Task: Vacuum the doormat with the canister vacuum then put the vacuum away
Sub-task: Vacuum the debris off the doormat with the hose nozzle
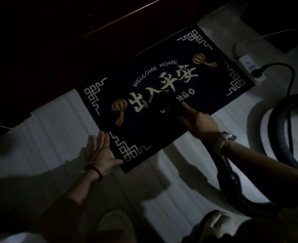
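- Centre frame, on pale floor point(60, 120): dark doormat point(162, 81) lying flat, skewed, long axis running 8 to 2 o'clock. White fret corners, two yellow lanterns, "WELCOME HOME" and large pale characters on it.
- Left hand point(100, 151) at 7 o'clock of mat: fingers straight and together, palm down, pressing the near-left corner edge; thumb spread along the mat's near edge. Holds nothing. Bead bracelet point(94, 171) on the wrist.
- Right hand point(199, 123) at 4 o'clock of mat centre: index finger extended, tip on the mat surface just by the small characters; other fingers curled under. Whether they clamp anything, cannot tell; a dark smudge sits beside the fingertip, too dim to identify.
- Watch point(223, 140) on right wrist.
- Vacuum hose point(281, 130), ribbed, dark, coiled at 3 o'clock, well apart from the left hand; one loop passes under the right forearm toward 5 o'clock.
- Power strip point(249, 67) at 2 o'clock, just beside the mat's far-right corner, black plug point(257, 72) in it, cord arching toward the hose.
- Dark door point(57, 41) at 11 o'clock, mat's far edge against it.
- Slippers point(216, 223) at 6 o'clock.
- Lighting very dim.
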The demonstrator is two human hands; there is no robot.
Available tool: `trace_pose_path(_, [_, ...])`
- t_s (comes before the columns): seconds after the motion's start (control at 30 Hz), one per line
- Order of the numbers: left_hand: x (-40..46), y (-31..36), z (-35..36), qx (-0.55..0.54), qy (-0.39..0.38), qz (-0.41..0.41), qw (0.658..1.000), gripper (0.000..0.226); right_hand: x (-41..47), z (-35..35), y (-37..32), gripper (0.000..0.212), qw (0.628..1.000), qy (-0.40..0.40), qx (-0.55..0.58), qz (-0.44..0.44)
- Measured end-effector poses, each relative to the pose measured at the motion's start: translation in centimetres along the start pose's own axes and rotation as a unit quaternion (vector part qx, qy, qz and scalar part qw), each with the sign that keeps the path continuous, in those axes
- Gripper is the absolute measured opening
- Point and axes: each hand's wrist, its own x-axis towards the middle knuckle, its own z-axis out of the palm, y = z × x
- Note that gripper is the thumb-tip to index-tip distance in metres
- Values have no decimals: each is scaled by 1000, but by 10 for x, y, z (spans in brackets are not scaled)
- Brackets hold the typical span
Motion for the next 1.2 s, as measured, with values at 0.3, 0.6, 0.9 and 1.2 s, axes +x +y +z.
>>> trace_pose_path(0.3, [5, -19, -5, 9, 6, 49, 999, 107, -49, 53, -72, 55, 967, -149, -55, -201])
trace_pose_path(0.6, [12, -20, -14, 0, 62, 42, 997, 49, -96, 59, -55, 58, 942, -218, -73, -244])
trace_pose_path(0.9, [1, 10, 4, 66, 23, -23, 997, 107, -94, 15, 26, 54, 984, -133, -58, -107])
trace_pose_path(1.2, [-5, 39, -3, 138, 11, -86, 987, 99, -55, -60, 137, 52, 995, 50, 23, 80])
